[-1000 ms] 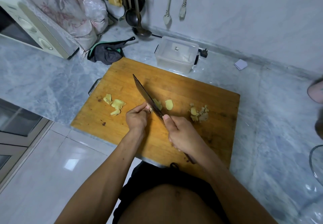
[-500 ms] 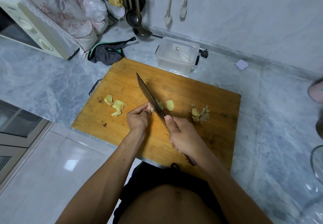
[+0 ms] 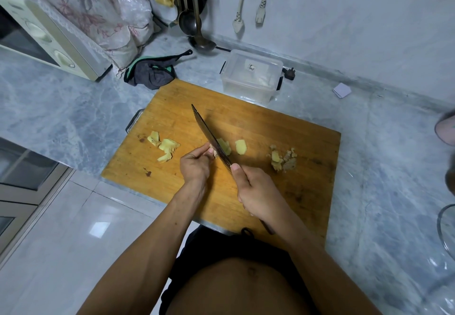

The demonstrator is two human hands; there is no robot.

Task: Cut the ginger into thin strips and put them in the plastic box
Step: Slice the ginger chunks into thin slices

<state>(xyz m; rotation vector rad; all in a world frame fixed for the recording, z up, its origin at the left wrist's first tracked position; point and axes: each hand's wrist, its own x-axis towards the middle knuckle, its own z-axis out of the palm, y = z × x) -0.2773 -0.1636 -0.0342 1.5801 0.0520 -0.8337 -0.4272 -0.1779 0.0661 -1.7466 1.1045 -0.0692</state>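
Little has shifted since the two earlier views: the knife (image 3: 212, 139) keeps its diagonal line across the cutting board (image 3: 312, 199), its edge working at the same ginger piece (image 3: 214, 152), so slicing appears to be mid-course rather than finished. Right hand (image 3: 256, 191) wraps firmly round the knife handle, thumb lying on the blade's base; left hand (image 3: 195, 165) pinches the ginger piece with curled fingertips just beside the blade, close enough that a slip would be a hazard. Cut slices (image 3: 227, 146) lie to the right of the blade; a second slice group (image 3: 163, 146) sits toward the board's left end, and peel scraps (image 3: 283, 158) toward its right. Pieces look like slices, not yet strips, so the task seems early. Plastic box (image 3: 251, 76) stands on the counter (image 3: 61, 117) just beyond the board's far edge; whether it is lidded cannot be told. Bare board lies ahead of the knife tip and along the near edge; the near edge overhangs the counter front.
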